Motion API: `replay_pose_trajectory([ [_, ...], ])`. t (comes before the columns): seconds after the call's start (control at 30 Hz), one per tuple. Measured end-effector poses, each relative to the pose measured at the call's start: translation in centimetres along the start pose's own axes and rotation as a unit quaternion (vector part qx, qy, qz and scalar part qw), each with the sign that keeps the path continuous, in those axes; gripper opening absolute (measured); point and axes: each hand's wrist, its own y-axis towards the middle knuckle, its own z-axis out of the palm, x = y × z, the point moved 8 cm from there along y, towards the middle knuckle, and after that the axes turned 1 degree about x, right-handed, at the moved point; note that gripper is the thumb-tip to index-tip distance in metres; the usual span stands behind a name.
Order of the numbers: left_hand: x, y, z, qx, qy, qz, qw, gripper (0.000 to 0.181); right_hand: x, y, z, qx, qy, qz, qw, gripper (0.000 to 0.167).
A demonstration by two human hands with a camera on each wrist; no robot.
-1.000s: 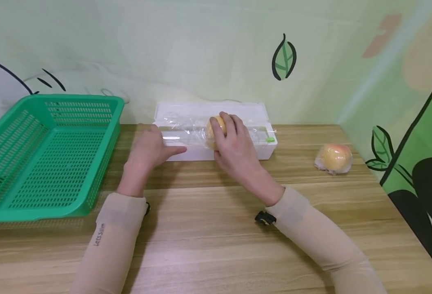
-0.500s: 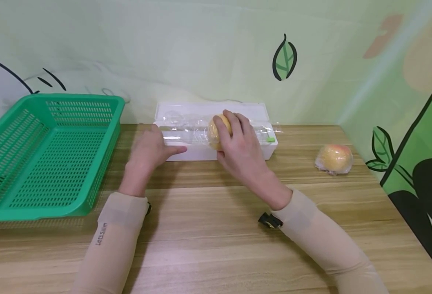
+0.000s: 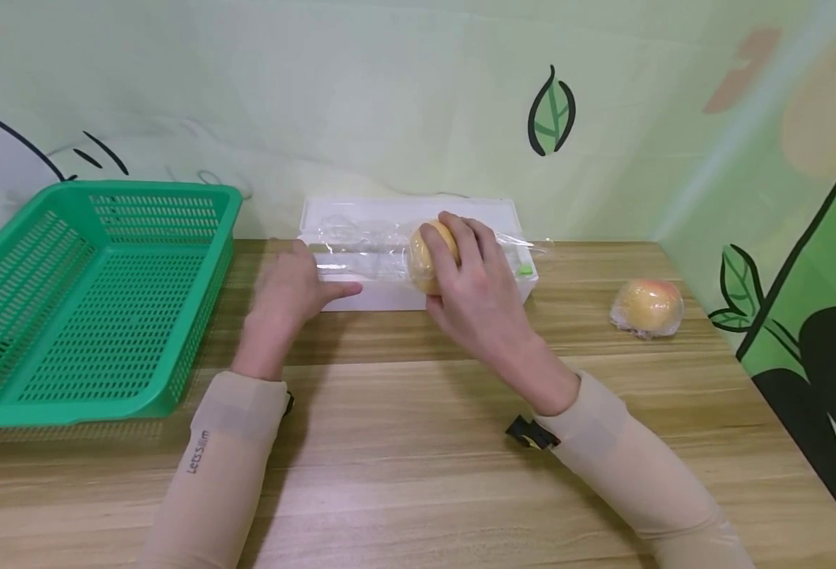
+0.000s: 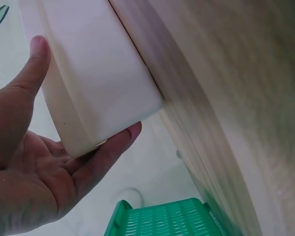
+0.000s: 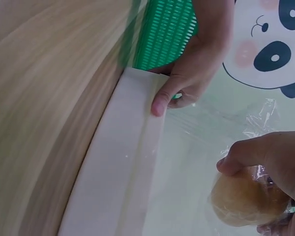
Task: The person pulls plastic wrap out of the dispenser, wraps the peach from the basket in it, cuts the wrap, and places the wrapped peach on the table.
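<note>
A white cling film dispenser box stands on the table against the wall, lid raised. My left hand grips its left end; in the left wrist view the thumb lies along the front while the other fingers wrap round the end. Just above the box, my right hand holds a round yellow-orange fruit with clear film around it. Cling film spreads left from the fruit over the box, and a loose end sticks out to the right. The palm hides part of the fruit.
A green plastic basket stands on the left of the wooden table. Another fruit, wrapped in film, sits at the right near the table's edge. A printed wall covering rises right behind the box.
My right hand has shifted a little to the right with the fruit, and the film has moved along with it. The left hand stays at the box's left end.
</note>
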Motion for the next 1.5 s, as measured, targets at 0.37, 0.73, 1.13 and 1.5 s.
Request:
replay_pose_trajectory([
  [0.37,0.1,0.0,-0.1,0.001,-0.043,-0.009,0.999,0.095,-0.4,1.4,-0.5,0.016,0.001,-0.019,0.9997,0.064],
  [0.73,0.1,-0.1,0.1,0.003,-0.07,-0.016,0.9974,0.104,0.4,3.1,-0.3,0.008,-0.01,-0.064,0.9979,0.054],
  [1.13,-0.2,-0.4,-0.6,-0.028,-0.079,0.004,0.9964,0.102,2.6,2.6,-1.9,-0.007,-0.02,-0.092,0.9956,0.055],
  [1.5,-1.1,-1.5,-2.2,-0.075,-0.062,0.071,0.9927,0.073,4.2,1.9,-3.4,-0.036,-0.013,-0.102,0.994,0.056],
])
